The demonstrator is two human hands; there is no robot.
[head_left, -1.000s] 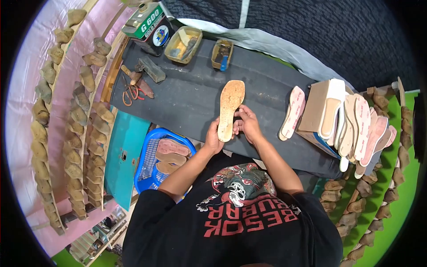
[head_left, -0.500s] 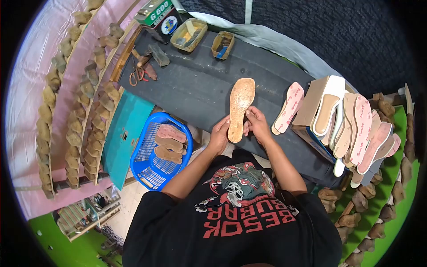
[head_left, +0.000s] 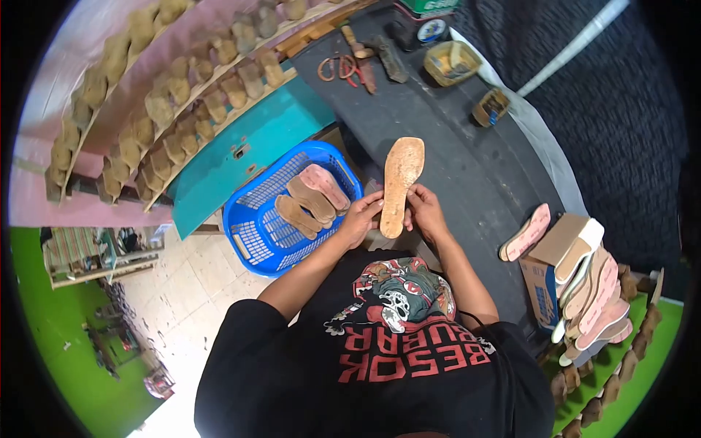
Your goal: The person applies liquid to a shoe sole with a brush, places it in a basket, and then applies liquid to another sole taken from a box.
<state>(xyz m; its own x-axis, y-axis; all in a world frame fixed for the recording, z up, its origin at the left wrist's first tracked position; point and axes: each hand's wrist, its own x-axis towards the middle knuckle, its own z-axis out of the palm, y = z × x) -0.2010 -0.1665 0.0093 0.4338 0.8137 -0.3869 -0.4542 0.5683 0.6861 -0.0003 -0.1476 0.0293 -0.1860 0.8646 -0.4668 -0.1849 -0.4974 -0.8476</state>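
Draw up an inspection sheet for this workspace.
Surface: dark table, with a pink sole lying beside a cardboard box.
Work pieces: tan sole in hand; more soles stacked at the box; three loose soles inside a blue basket.
Clutter: scissors among other tools; a large tub and a small tub.
Hands: left hand and right hand both hold the tan sole near its narrower end.
Cables: nothing clearly seen.
Surroundings: shelves of foot-shaped blocks; tiled floor.
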